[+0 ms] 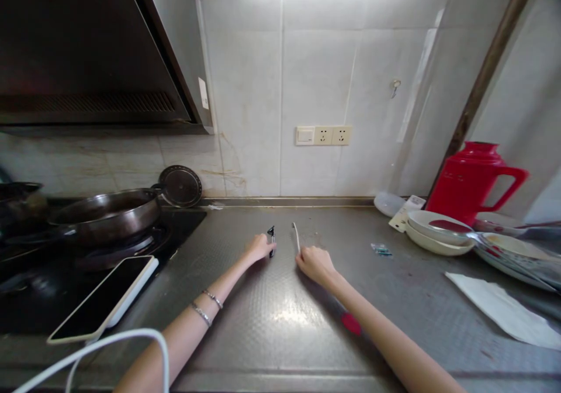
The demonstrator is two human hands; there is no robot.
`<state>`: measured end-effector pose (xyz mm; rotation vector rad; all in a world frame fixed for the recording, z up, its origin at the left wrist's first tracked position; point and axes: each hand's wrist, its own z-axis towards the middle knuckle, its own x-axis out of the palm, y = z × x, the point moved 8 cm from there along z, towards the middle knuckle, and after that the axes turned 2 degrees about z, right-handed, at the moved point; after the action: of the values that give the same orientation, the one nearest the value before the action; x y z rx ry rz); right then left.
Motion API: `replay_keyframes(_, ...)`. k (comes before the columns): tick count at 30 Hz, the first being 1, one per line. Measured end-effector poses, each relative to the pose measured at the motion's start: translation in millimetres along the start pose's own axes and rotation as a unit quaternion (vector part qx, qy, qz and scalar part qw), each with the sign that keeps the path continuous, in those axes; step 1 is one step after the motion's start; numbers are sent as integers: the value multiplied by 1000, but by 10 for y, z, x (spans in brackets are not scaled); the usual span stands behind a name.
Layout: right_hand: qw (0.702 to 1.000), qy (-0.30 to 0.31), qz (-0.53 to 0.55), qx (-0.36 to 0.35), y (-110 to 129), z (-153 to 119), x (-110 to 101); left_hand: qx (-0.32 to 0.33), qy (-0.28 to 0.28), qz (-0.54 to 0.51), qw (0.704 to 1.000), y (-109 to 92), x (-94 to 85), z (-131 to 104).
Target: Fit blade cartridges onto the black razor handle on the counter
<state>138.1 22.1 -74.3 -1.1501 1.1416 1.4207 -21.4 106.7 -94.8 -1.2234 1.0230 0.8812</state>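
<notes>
Over the middle of the steel counter (245, 334), my left hand (258, 247) is closed round a short black and clear pen-like object (271, 235), which stands roughly upright. To its right, my right hand (316, 264) pinches the lower end of a thin white stick (297, 236). This stick has a small dark tip and points away from me, leaning a little left. A gap of bare steel separates the two hands. Farther right lies a small clear packet (381, 250) with bluish-green bits in it. Fingers hide the lower parts of both held things.
At left, a pan (109, 214) sits on the black stove, with a phone (103, 299) and its white cable (131, 334) nearer me. A red thermos (467, 182), stacked bowls (438, 235) and a white paper sheet (504, 308) occupy the right. The tiled wall bounds the back.
</notes>
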Motion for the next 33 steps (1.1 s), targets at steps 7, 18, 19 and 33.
replay_keyframes(7,1000,17,1,-7,221,105,126,-7,0,24,1000,-65,63,68)
replay_keyframes(18,1000,19,-3,-13,186,92,137,4,-3,31,999,-145,124,65)
replay_keyframes(19,1000,17,-3,-14,184,91,137,6,-3,32,999,-151,124,64)
replay_keyframes(33,994,-56,61,-76,-894,79,-317,20,-32,-1,999,52,-31,147)
